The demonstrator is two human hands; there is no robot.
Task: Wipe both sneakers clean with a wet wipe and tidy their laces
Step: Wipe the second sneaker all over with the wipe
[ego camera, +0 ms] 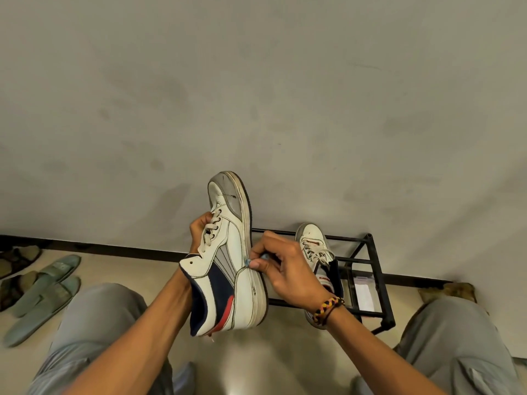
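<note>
In the middle of the frame, the left hand (199,228) curls round the laced side of the raised sneaker (228,258). The right hand (281,266) pinches a small blue wet wipe (247,262) against its sole edge. The shoe looks light and stiff, so holding its sides seems best; the other sneaker (313,249) waits on the black rack (376,269) at right.

We face a grey, smudged wall (256,95) with a dark skirting board (114,248) along its foot. Just below the skirting board lies pale glossy floor (128,269); against it stands a black metal rack (370,275), with green slippers (42,292) far to the rack's left.
</note>
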